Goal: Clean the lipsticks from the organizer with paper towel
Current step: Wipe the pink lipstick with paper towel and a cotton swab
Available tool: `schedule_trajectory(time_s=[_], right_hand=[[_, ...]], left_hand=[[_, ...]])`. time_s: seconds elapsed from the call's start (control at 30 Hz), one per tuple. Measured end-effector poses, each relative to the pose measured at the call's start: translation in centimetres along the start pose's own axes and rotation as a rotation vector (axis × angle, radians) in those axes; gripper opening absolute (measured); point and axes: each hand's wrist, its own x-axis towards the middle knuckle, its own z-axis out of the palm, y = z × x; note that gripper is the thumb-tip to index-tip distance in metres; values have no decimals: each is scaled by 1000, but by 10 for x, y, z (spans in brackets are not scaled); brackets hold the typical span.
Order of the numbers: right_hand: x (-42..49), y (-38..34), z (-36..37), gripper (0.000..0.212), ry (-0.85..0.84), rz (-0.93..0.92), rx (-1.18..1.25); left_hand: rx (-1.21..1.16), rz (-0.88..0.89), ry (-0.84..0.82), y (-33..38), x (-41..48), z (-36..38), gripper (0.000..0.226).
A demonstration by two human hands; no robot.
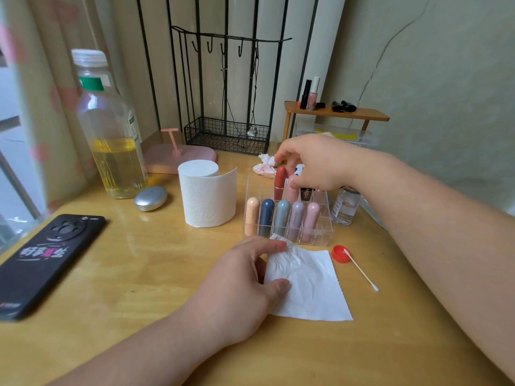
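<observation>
A clear acrylic organizer [323, 235] stands mid-table with several pastel lipsticks upright in its front row and a red lipstick [279, 183] and a pink lipstick [292, 190] behind. My right hand [315, 162] hovers over the back row, its fingertips pinching the top of the pink lipstick beside the red one. A flat white paper towel sheet [309, 285] lies in front of the organizer. My left hand [239, 288] rests on the sheet's left edge, thumb and fingers pinching it.
A paper roll [207, 193] stands left of the organizer. A crumpled stained tissue [264, 165] lies behind it. A red cap [340, 254], a cotton swab [362, 271], a small clear bottle [345, 206], a big oil bottle [111, 129], a phone [47, 260] and a metal oval [150, 198] share the table.
</observation>
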Motion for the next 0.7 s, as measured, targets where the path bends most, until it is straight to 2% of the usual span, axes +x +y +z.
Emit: schedule_trajectory(time_s=[0.33, 0.5, 0.7], right_hand=[[-5, -2, -14, 58, 28, 17, 146], [-18, -8, -41, 69, 130, -11, 156], [-16, -9, -28, 72, 19, -30, 121]], left_hand=[[6, 0, -13, 1, -1, -1, 46], [22, 10, -8, 2, -1, -2, 46], [22, 6, -11, 3, -2, -2, 45]])
